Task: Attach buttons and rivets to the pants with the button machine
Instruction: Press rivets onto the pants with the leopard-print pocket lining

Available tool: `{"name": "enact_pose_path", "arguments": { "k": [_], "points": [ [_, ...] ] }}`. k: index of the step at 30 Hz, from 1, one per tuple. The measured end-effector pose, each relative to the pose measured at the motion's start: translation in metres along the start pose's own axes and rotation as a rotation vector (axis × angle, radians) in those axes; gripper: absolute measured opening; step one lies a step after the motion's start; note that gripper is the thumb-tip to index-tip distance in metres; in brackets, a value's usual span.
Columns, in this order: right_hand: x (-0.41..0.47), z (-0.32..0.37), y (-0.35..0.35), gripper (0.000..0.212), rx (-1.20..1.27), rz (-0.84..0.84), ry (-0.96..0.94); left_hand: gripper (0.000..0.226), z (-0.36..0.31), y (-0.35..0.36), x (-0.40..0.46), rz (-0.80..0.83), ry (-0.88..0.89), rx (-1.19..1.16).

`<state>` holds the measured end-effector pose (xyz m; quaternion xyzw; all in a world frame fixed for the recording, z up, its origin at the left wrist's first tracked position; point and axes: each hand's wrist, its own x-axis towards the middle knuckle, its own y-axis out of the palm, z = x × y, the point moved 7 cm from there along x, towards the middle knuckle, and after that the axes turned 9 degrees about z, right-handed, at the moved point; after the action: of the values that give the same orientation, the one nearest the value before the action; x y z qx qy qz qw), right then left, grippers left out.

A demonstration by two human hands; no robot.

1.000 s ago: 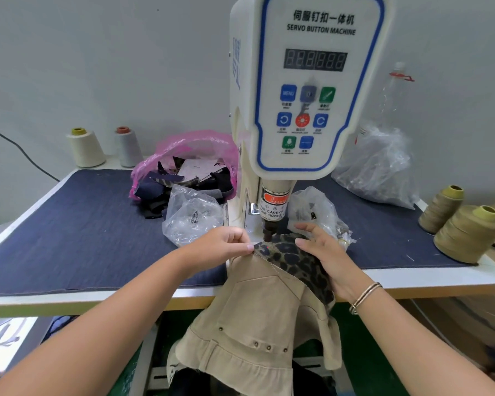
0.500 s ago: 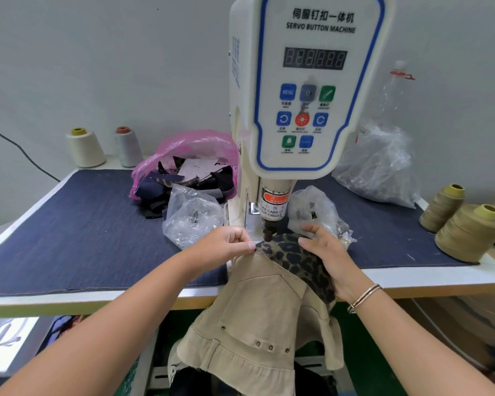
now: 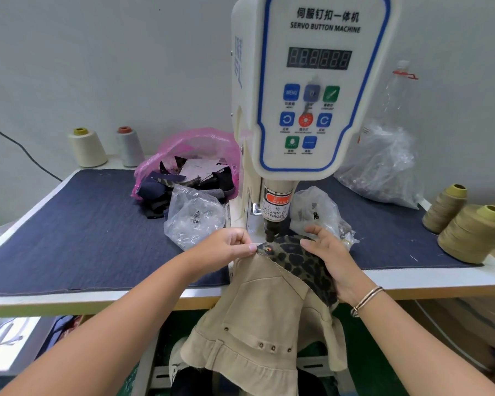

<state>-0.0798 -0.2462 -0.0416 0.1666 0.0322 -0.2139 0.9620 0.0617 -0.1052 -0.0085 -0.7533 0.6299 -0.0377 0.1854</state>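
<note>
Nearest the camera, the tan pants (image 3: 257, 318) hang off the front edge of the table (image 3: 429, 277), their lower part already carrying a row of small metal rivets. Up from there, the waistband with its leopard-print lining (image 3: 303, 260) lies folded back just under the punch (image 3: 270, 234) of the button machine (image 3: 312, 90).

The left hand (image 3: 226, 248) pinches the waistband corner between curled thumb and fingertips, just left of the punch. The right hand (image 3: 330, 258) rests on the lining just right of the punch, fingers loosely bent and pressing the cloth flat rather than gripping it.

Compared with a second ago, the corner has been drawn a little toward the person, and a small round stud with a reddish glint (image 3: 268, 248) now shows on it just in front of the punch (whether that is a set button or the machine's aiming light, I cannot tell). Judging by this, either one fastener is in or the spot is being lined up.

Beyond the punch, clear bags (image 3: 193, 217) of hardware sit either side of the machine's column.
</note>
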Motion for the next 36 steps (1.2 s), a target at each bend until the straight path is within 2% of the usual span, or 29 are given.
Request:
{"name": "enact_pose_path", "arguments": {
  "k": [4,7,10,12,14,18,21,22,25,29,31,33,34,36],
  "points": [
    [-0.008,0.0,0.009,0.032,-0.01,0.059,-0.001,0.018,0.001,0.002,-0.008,0.082,0.029,-0.023],
    [-0.019,0.001,0.025,0.032,-0.03,0.182,-0.007,0.018,0.002,0.005,-0.02,0.189,0.023,-0.015],
    [-0.031,0.005,0.053,0.031,-0.248,0.299,0.0,0.035,-0.003,0.012,-0.029,0.307,-0.005,0.005],
    [-0.034,0.009,0.07,0.033,-0.352,0.352,-0.015,0.025,-0.01,0.021,-0.034,0.371,-0.018,0.027],
    [-0.037,0.017,0.084,0.035,-0.356,0.371,-0.04,0.016,-0.019,0.031,-0.037,0.418,-0.025,-0.012],
    [-0.049,0.026,0.089,0.05,-0.363,0.434,-0.037,0.017,-0.042,0.02,-0.048,0.354,0.089,-0.111],
    [-0.063,0.006,0.076,0.073,-0.554,0.479,0.093,0.017,-0.063,-0.001,-0.061,0.314,0.167,-0.124],
    [-0.068,-0.004,0.072,0.075,-0.633,0.501,0.142,0.016,-0.068,-0.007,-0.065,0.319,0.184,-0.12],
    [-0.082,-0.038,0.065,0.06,-0.817,0.573,0.255,0.016,-0.074,-0.029,-0.074,0.289,0.216,-0.102],
    [-0.081,-0.075,0.063,0.05,-0.931,0.492,0.295,0.026,-0.064,-0.051,-0.083,0.224,0.206,-0.076],
    [-0.074,-0.077,0.061,0.051,-0.987,0.311,0.145,0.027,-0.058,-0.056,-0.086,0.199,0.198,-0.075],
    [-0.079,-0.067,0.062,0.04,-0.97,0.089,-0.126,0.036,-0.056,-0.061,-0.091,0.169,0.208,-0.085],
    [-0.086,-0.064,0.063,0.03,-0.948,0.02,-0.247,0.042,-0.055,-0.064,-0.093,0.155,0.211,-0.088],
    [-0.099,-0.066,0.068,0.021,-0.956,-0.035,-0.307,0.047,-0.055,-0.069,-0.096,0.134,0.222,-0.087]
  ]
}}
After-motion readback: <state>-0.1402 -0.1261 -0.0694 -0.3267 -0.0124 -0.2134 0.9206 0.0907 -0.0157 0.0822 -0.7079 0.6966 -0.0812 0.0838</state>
